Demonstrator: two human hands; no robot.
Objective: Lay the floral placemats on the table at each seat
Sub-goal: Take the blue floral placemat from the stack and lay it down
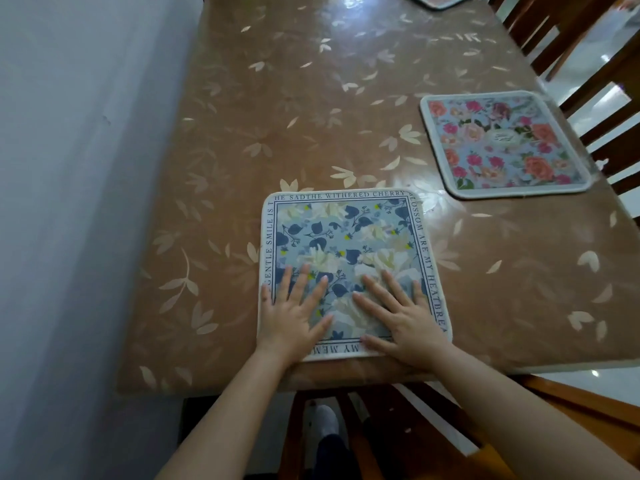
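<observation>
Placemats: 3 on table [311, 98]; 2 hands, left [294, 317], right [401, 327], flat, fingers spread, pressing blue placemat [346, 237].

Glossy tbl cover [311, 98], matt placemat [346, 230]

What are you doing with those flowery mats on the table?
A person is setting out placemats. Both hands, the left hand and the right hand, lie flat with fingers spread on a blue placemat with white flowers, at the near edge of the table. A pink rose placemat already lies at the seat on the right by a chair, and the corner of another mat shows at the far end.
</observation>
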